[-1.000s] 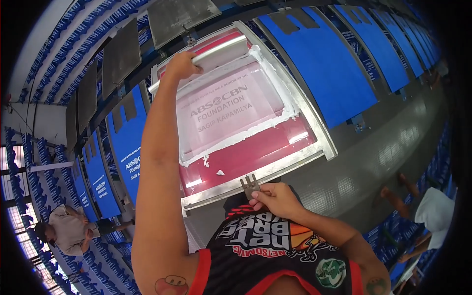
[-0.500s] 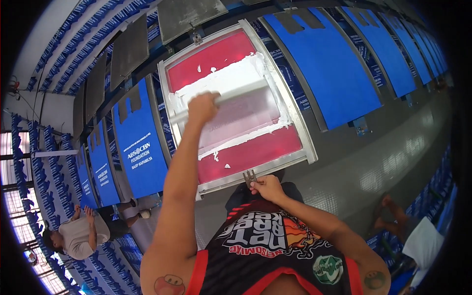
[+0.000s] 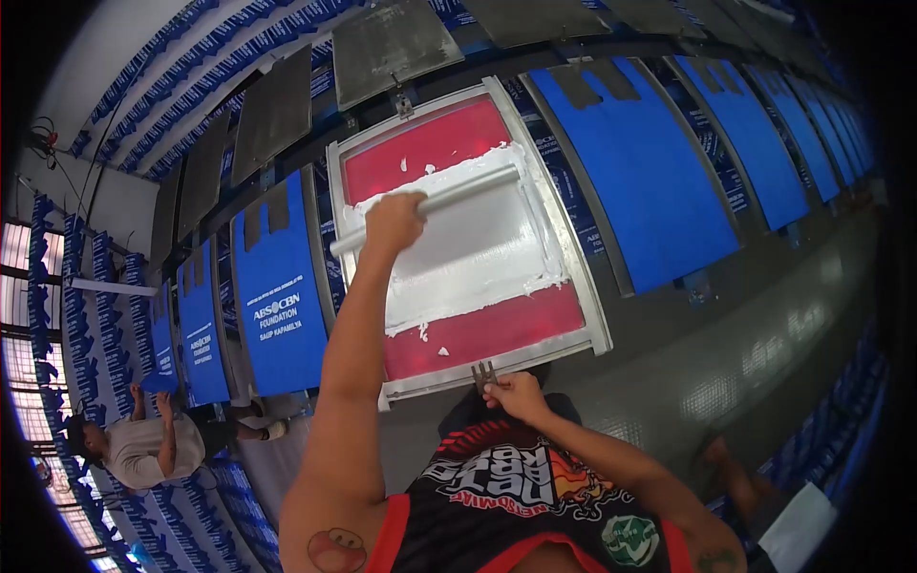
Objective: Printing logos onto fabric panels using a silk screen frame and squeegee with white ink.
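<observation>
My left hand (image 3: 394,222) is closed around a long pale squeegee (image 3: 468,191), which lies slantwise across the far part of a printing screen. The screen has a metal frame (image 3: 590,310) and red bands (image 3: 516,323) at its far and near ends. White ink (image 3: 468,253) covers its middle, thicker along the edges, with small blobs on the red. At the near rail, my right hand (image 3: 516,395) pinches a small pronged metal bracket (image 3: 484,373). Whether the bracket is fixed to the frame I cannot tell.
Blue fabric panels (image 3: 630,181) lie on boards on both sides of the screen. Grey boards (image 3: 392,53) stand behind it. Left, a person (image 3: 153,449) holds something blue; another person's arm (image 3: 755,487) shows at lower right. Blue printed pieces hang along the walls.
The screen's middle has turned from see-through pink to mostly white. The squeegee sits slightly farther up the screen. My view has shifted a little; the right hand stays at the bracket.
</observation>
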### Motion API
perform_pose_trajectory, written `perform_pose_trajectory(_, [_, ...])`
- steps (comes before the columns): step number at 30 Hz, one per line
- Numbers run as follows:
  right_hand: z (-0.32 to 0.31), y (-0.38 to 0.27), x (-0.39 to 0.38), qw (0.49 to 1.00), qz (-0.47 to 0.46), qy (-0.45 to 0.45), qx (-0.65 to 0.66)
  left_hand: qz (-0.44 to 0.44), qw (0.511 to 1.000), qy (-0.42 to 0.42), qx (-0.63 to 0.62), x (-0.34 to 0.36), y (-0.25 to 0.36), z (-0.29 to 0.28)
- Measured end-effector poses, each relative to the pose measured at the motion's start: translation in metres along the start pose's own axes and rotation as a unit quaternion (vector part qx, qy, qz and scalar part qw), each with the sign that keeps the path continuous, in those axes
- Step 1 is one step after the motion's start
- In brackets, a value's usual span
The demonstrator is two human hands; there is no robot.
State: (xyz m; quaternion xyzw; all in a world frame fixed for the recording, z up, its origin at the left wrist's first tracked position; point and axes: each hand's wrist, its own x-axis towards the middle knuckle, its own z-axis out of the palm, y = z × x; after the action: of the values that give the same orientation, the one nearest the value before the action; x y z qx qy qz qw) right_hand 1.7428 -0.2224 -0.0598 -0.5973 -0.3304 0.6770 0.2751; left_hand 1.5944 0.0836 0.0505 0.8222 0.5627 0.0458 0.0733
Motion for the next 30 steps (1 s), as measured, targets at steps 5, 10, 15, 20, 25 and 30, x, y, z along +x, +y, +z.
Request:
perform_pose_trajectory(5, [-0.002, -0.008, 0.0, 0.999, 0.027, -0.019, -0.03, 0.082, 0.976, 0.201, -0.001, -0.012, -0.028, 0.117])
perform_pose_trajectory(10, [-0.015, -0.019, 0.001, 0.976, 0.012, -0.025, -0.217, 0.038, 0.999, -0.01, -0.031, -0.047, 0.011, 0.047])
perform_pose_trajectory(15, [-0.08, -0.092, -0.005, 0.961, 0.05, -0.024, -0.271, -0.141, 0.965, -0.075, -0.208, -0.04, -0.069, -0.022])
perform_pose_trajectory(20, [-0.176, -0.09, 0.037, 0.893, -0.05, 0.298, -0.333, -0.337, 0.732, -0.038, -0.591, -0.09, -0.177, 0.028])
perform_pose_trajectory(25, [-0.171, -0.066, 0.048, 0.944, 0.007, 0.307, -0.123, -0.385, 0.666, 0.054, -0.637, -0.103, -0.135, 0.047])
perform_pose_trajectory(30, [-0.224, -0.054, 0.015, 0.94, -0.025, 0.339, -0.033, -0.277, 0.71, 0.012, -0.647, -0.087, -0.069, 0.011])
